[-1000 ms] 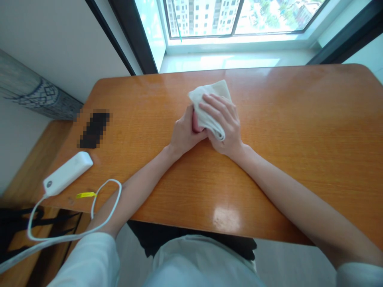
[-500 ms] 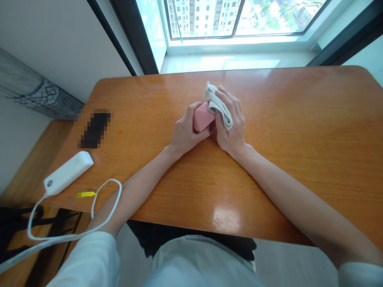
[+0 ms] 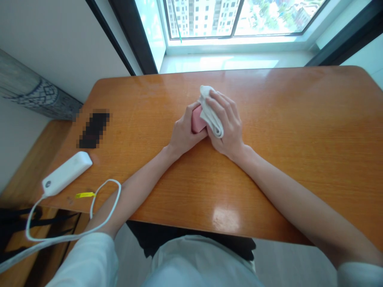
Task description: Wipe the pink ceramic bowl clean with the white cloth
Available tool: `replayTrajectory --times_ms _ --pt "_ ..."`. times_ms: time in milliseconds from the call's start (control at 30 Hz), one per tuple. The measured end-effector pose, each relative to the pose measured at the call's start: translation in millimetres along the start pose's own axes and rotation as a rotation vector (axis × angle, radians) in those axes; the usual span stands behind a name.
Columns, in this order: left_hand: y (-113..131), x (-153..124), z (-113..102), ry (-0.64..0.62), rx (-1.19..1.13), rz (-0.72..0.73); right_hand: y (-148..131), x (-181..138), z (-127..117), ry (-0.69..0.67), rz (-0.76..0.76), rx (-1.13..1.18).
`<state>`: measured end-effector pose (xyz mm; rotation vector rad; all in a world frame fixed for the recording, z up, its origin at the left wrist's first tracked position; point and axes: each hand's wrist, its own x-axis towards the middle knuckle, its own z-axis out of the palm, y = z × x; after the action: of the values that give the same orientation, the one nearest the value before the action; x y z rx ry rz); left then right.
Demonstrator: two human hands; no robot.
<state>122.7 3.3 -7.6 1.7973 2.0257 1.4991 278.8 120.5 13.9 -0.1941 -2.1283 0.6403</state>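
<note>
hands meet near the middle of the wooden table [image 3: 284, 131], a little toward its far edge. we see the left hand [image 3: 184, 133] curled around a small pink block [image 3: 196, 119], gripping it from the nine o'clock side. our right hand [image 3: 227, 125] clutches a bunched white cloth [image 3: 209, 111] and presses it onto the block from three o'clock, so cloth and block touch. well apart, at about eight o'clock from the hands, a white power bank [image 3: 66, 173] lies by the table's near-left corner, its white cable [image 3: 98, 207] looping off the edge, a yellow tag [image 3: 85, 195] beside it. a dark pixelated object [image 3: 94, 129] sits just beyond the power bank.
</note>
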Motion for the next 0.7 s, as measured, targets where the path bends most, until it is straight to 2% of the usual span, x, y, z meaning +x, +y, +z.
replayTrajectory --times_ms 67,133,200,300,367,433,567,700 --pt "-8.2 -1.6 1.9 -0.02 0.007 -0.018 -7.5 0.2 0.7 -0.126 -0.067 0.011" --pt "-12.5 -2.3 2.9 -0.032 0.014 -0.032 -11.6 1.0 1.0 -0.166 -0.086 0.032" --pt "-9.5 -1.7 2.3 -0.016 0.005 -0.019 -8.4 1.8 1.1 -0.074 -0.036 0.058" --pt "3.0 0.7 -1.0 0.01 -0.005 -0.007 8.6 2.3 3.3 0.11 0.162 0.111" --pt "9.4 1.9 -2.9 -0.006 0.001 -0.023 22.0 2.3 6.7 0.156 0.313 0.168" --pt "10.8 2.4 -3.4 -0.019 -0.013 -0.023 31.8 1.9 10.4 0.178 0.388 0.221" --pt "3.2 1.6 -0.4 -0.051 -0.075 0.044 33.2 -0.3 12.8 0.224 0.294 0.252" --pt "-2.8 0.0 4.1 -0.169 0.009 0.11 19.5 -2.3 4.3 0.298 0.147 0.158"
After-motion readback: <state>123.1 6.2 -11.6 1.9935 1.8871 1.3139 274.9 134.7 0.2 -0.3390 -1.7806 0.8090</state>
